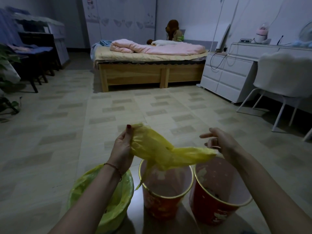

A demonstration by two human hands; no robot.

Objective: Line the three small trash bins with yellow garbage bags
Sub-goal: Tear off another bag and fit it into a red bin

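Both hands pinch a crumpled yellow plastic garbage bag [162,149] above the middle red bin [164,188], left hand [123,146] at nine o'clock, right hand [219,142] at three.

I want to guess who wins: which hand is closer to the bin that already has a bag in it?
Left. The left hand is just above the lined bin; the right hand is across, over the far red bin.

Tiled floor [59,149], 3 bins on it: lined bin [94,196], red bin [162,205], 2nd red bin [214,211]
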